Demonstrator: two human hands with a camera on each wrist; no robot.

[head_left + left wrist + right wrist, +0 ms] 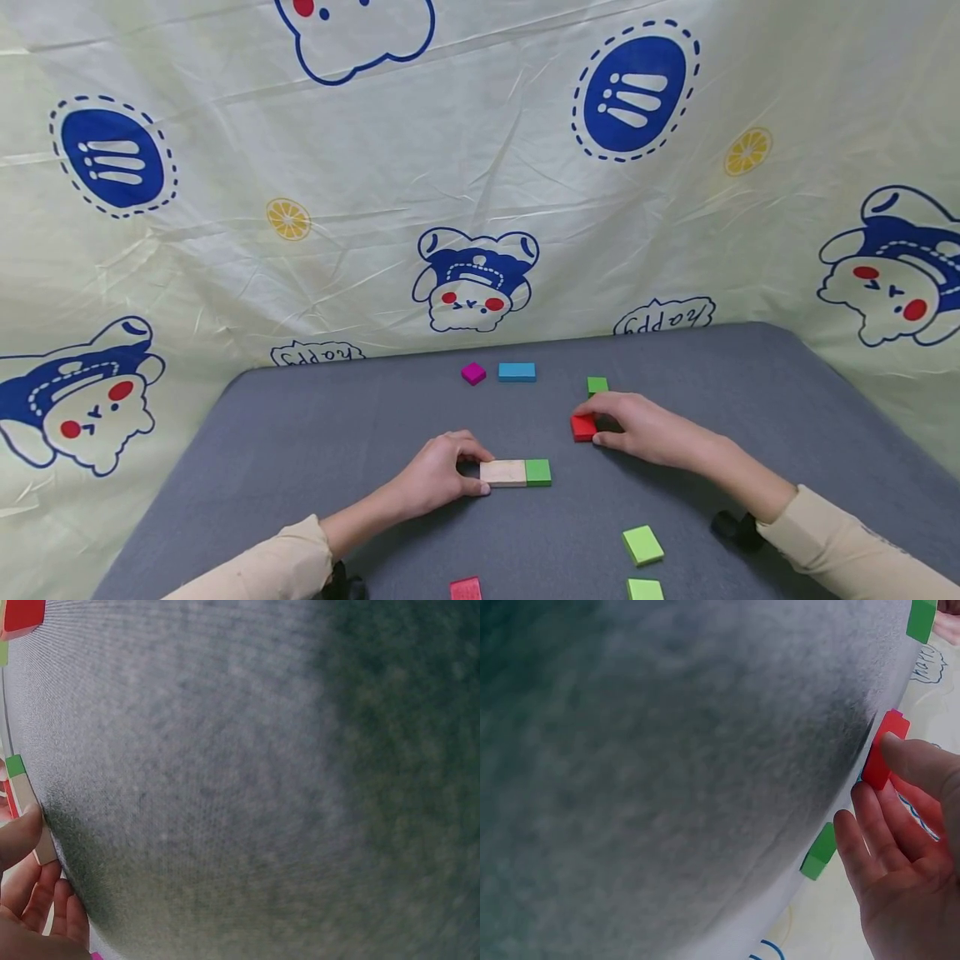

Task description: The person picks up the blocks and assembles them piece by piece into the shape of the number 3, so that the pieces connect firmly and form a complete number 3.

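Note:
My left hand (435,475) holds a plain wooden block (502,472) at its left end, thumb on the near side and fingers on the far side. Against the right end of that block lies a green block (537,472), the two in one line. To the right and farther back, my right hand (648,429) pinches a red block (582,428). In the right wrist view the thumb lies over the red block (880,765), with fingertips at its other side. Just behind it is a second green block (597,385), partly covered by the right hand in the head view.
At the table's (360,408) far side lie a magenta block (473,373) and a blue block (517,372). Nearer me are two light green blocks, one (642,545) behind the other (645,590), and a pinkish-red block (466,589). A printed cloth (375,283) hangs behind.

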